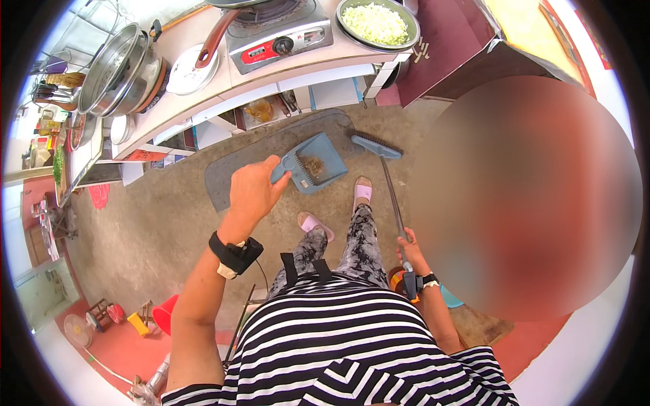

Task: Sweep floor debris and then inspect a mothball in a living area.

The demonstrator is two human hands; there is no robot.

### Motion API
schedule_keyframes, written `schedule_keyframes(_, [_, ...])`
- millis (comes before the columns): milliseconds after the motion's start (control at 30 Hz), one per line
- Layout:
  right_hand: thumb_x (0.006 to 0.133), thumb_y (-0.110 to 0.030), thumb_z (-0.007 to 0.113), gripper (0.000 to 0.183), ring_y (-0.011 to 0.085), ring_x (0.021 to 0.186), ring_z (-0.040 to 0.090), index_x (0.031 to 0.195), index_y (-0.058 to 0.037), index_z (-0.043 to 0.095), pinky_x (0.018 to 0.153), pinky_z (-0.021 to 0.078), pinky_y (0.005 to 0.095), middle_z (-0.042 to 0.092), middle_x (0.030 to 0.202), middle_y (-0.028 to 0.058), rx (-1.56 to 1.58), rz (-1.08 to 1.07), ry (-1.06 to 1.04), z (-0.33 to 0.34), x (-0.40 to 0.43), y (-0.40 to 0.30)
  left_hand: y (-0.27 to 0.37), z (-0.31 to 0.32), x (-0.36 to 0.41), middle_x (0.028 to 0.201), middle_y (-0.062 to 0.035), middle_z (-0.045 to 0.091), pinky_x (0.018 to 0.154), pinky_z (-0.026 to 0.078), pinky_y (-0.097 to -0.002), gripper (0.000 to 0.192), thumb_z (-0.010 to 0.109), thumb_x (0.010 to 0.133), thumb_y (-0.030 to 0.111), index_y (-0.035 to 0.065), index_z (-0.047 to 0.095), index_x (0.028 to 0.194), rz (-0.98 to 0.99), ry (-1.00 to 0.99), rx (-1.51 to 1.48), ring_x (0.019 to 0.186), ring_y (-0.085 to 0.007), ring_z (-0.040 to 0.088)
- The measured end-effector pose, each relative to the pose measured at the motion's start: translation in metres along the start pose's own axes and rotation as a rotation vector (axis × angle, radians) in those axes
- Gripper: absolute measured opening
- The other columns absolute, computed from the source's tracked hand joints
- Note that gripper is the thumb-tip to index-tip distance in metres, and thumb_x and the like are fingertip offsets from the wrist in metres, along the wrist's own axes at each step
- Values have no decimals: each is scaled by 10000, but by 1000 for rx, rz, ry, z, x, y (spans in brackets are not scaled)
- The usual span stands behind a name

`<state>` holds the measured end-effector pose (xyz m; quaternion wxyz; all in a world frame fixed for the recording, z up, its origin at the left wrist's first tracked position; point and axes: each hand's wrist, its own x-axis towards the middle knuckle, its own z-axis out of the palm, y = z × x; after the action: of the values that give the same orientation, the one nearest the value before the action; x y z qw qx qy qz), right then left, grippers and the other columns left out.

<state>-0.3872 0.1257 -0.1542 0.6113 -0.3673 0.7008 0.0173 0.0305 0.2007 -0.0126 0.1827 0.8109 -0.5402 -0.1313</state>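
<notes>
My left hand [256, 189] grips the short handle of a blue plastic dustpan [332, 162], in front of me and over the floor and a grey mat. A small heap of brown sweepings [312, 166] lies in the dustpan, by its toothed edge. My right hand [414, 252] is closed around the grey pole of a broom [376, 146], at my right side. The broom's blue head with dark bristles is at the mat's right end, apart from the dustpan.
A counter [218, 83] runs ahead, bearing a gas stove [277, 38], a steamer pot [114, 71] and a bowl of chopped vegetable [376, 25]. The grey mat [228, 172] lies before its open shelves. A red bucket [165, 313] stands behind at left. A large area at right is blurred.
</notes>
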Motion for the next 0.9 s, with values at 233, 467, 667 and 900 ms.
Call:
schedule_keyframes(233, [900,-136,587,476,137,446,517,1359,-115,462,395,423,319,557,607,55,-139,-151,2,13,12,3,0,0,-13,670,-124,614,545,452,-428,241,699,785,280,88,586,877,-16,-27,7,638,-345,609])
schedule_keyframes(467, [884,-128,596,447,167,474,563,1317,-80,495,407,436,325,590,650,80,-610,-585,40,25,70,22,3,0,4,672,-121,616,546,453,-434,256,697,786,301,89,584,875,-23,2,14,643,-352,607])
schedule_keyframes(667, [886,-158,620,424,150,454,536,1295,-106,521,393,416,308,586,653,73,-88,-80,-212,-1,-8,-22,-13,-2,4,690,-123,623,554,457,-440,261,698,786,305,90,590,887,-39,11,23,656,-356,610])
schedule_keyframes(900, [900,-147,593,472,140,446,519,1350,-144,453,373,417,300,568,633,59,-39,-40,-65,10,10,-16,-16,-3,5,699,-122,624,556,461,-430,252,699,789,284,85,587,894,33,23,-9,654,-351,610])
